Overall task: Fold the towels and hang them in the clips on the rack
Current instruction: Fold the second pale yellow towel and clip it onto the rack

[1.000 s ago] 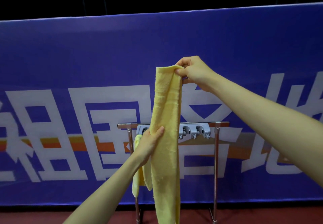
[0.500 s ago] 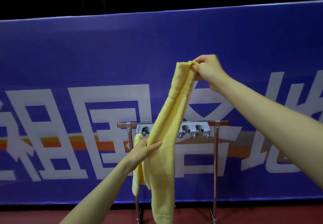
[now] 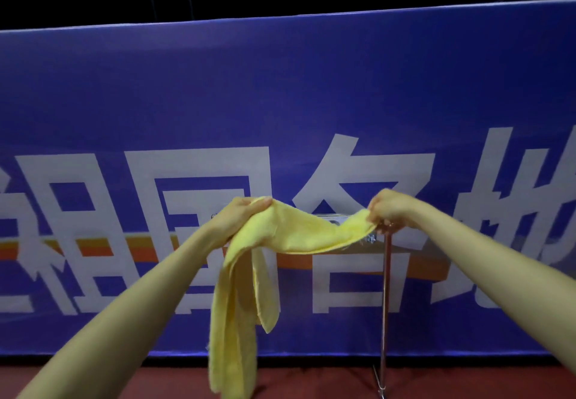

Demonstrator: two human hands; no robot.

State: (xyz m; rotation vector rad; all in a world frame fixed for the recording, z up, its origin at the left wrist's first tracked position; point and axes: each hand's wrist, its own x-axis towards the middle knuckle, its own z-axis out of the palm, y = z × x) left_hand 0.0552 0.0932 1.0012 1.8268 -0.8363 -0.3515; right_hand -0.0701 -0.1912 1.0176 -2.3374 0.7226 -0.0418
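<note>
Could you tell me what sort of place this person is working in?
Probably an indoor sports hall or arena. A long blue barrier banner with large white characters runs across the view, a dark red sports-type floor lies below it, and the space behind is dark.

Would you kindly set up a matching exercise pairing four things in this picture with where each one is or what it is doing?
Things:
1. left hand
2. right hand
3. towel
4. rack

States:
A. stands behind the towel, one metal leg showing
B. grips the towel's end on the picture's right
C. stretched between both hands, the rest hanging down
D. holds the towel where it bends and drops

Pairs: 1-D, 2-B, 3-C, 4-A
</note>
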